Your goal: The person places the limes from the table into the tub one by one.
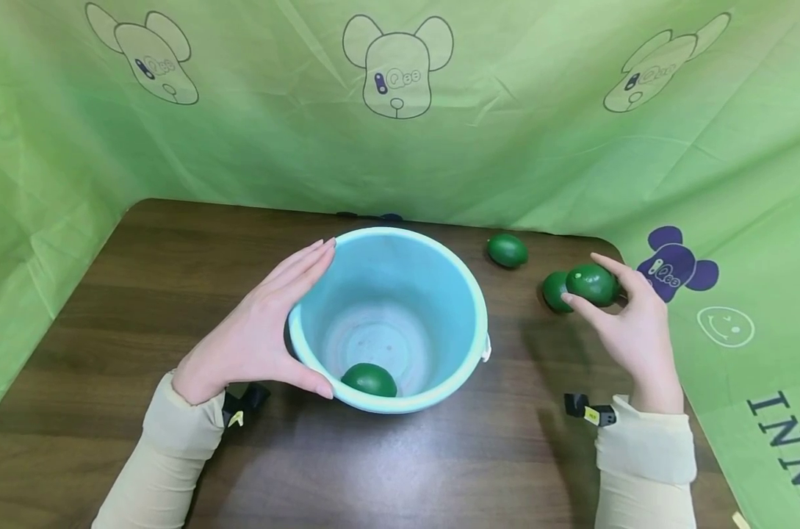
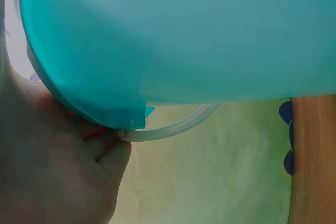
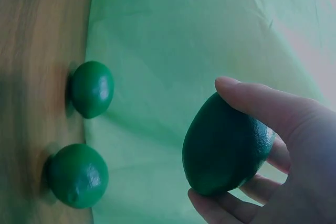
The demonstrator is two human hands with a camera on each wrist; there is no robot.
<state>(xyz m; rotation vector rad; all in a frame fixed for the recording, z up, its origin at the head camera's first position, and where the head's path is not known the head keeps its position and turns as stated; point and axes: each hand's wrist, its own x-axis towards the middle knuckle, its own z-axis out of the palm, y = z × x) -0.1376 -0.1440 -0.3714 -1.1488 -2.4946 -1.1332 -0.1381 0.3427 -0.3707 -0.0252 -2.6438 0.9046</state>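
Observation:
A light blue bucket [image 1: 400,268] stands at the middle of the wooden table, its mouth facing up. My left hand [image 1: 257,327] holds it by the left side of the rim, thumb at the near edge and fingers at the far edge. One green lime [image 1: 369,380] lies inside on the bottom. To the right, my right hand [image 1: 634,330] pinches another lime [image 3: 226,145] between thumb and fingertips, raised off the table in the right wrist view. Behind it lies a third lime [image 1: 554,292], partly covered in the head view. A further lime [image 1: 507,250] rests near the table's back edge.
The dark wooden table [image 1: 142,308] has green printed cloth [image 1: 400,162] hanging behind it and at both sides. A pale curved bucket handle [image 2: 178,128] shows beside the left fingers. A white handle joint [image 1: 486,348] is on the bucket's right.

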